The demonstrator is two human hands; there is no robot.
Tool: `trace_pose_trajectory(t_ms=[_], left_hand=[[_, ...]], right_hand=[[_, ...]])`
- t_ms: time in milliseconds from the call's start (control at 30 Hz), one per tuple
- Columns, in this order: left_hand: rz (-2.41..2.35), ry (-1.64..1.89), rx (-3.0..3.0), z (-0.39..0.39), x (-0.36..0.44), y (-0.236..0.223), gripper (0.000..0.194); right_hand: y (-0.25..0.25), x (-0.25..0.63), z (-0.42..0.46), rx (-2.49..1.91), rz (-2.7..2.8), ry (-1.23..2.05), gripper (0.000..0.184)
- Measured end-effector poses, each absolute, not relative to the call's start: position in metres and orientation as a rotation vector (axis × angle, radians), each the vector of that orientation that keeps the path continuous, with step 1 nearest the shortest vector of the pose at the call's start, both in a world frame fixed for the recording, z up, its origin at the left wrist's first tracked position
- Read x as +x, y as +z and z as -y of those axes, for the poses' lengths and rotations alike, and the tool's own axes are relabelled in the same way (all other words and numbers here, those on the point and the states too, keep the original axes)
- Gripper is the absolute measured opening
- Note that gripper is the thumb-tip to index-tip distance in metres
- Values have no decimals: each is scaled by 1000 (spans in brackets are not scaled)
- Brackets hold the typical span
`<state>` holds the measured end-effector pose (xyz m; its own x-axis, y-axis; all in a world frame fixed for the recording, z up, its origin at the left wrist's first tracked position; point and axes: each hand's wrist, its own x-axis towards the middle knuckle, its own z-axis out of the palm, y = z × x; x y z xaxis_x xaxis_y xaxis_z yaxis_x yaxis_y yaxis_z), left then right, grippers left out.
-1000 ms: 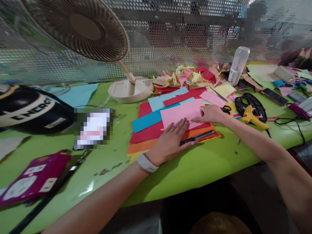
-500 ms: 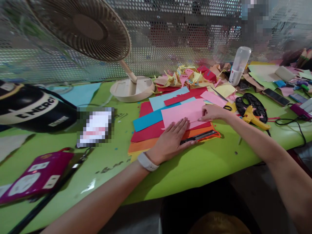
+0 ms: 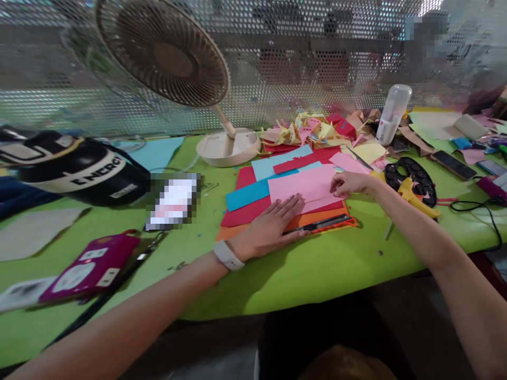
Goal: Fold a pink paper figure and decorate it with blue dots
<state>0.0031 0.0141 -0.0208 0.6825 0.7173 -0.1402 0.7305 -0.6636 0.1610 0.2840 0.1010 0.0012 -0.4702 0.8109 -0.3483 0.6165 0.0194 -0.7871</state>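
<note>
A sheet of pink paper (image 3: 298, 182) lies on a stack of coloured papers. My left hand (image 3: 266, 228) rests flat on its lower left part, fingers stretched out. At the sheet's right edge, my right hand (image 3: 354, 183) has its fingers curled and closed on the paper. A fold line runs along the lower part of the sheet. Under it are a blue paper strip (image 3: 249, 197), red paper (image 3: 242, 217) and orange paper (image 3: 233, 232). Beside my left thumb lies a long dark tool with an orange edge (image 3: 330, 222), partly hidden by the hand.
A fan (image 3: 227, 150) stands behind on the green table. Paper scraps (image 3: 309, 129) and a clear bottle (image 3: 392, 119) are at the back. Right: a black palette (image 3: 425, 179), a yellow glue gun (image 3: 414, 198), a phone (image 3: 453, 164). Left: a black bottle (image 3: 91, 174), a magenta device (image 3: 93, 264).
My view has shifted a little to the left. My left hand stays flat on the pink paper. My right hand remains at the sheet's right edge, its fingers slightly shifted.
</note>
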Motion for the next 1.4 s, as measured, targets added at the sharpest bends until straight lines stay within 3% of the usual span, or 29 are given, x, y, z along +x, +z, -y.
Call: trace_pose_trajectory(t_ms=[300,500,633,833,1000,1167,1400], left_hand=[[-1429,-166,2633,-3,-53,-28,94],[-1431,-174,2555,-2,-55,-20,90],[-1399,-164,2488,-5,-56,-19,89],[-1444,-18,2562,-12,-54,-14,84],[-1638,384,2644,-20,-18,5,57],[-1531,297,2376,-37,36,20,30],[-1483,191,1676,-66,61,15,34]], right_hand=[[-3,282,-102,-1533,2205,1312,7],[-3,272,-96,-1717,2438,775,39],[-9,265,-95,-1840,2458,488,51],[-9,262,-94,-1863,2489,448,51],[-5,261,-90,-1877,2490,458,50],[-2,261,-88,-1860,2508,451,51],[-1,260,-86,-1869,2484,483,51]])
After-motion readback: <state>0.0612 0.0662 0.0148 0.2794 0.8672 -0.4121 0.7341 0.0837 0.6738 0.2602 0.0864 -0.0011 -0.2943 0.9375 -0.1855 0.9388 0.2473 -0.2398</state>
